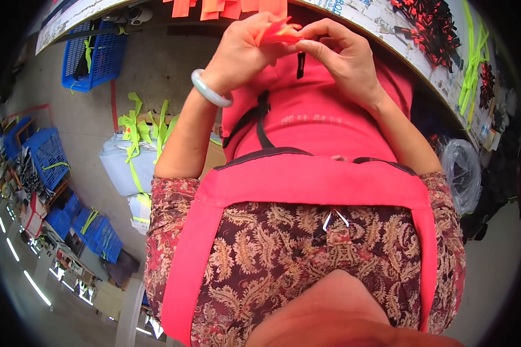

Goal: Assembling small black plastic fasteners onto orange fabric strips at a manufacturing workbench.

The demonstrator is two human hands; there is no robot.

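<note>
Over my red apron (330,139), both my hands are raised close together near the table's edge. My left hand (237,55), with a pale bangle (212,88) at its wrist, is closed round a bunch of bright orange fabric strips (276,33). The fingers of my right hand (353,63) are pinched at the right end of that bunch, touching it. Just below the pinch shows a small black strip (300,65); whether it hangs from the bunch or belongs to the apron I cannot tell.
More orange strips (226,8) lie on the table (382,29) ahead. A heap of red and black pieces (428,29) and neon yellow strips (472,63) lie to the right. Left are blue crates (101,55), a tied pale bundle (118,159); right, a clear plastic bag (460,173).
</note>
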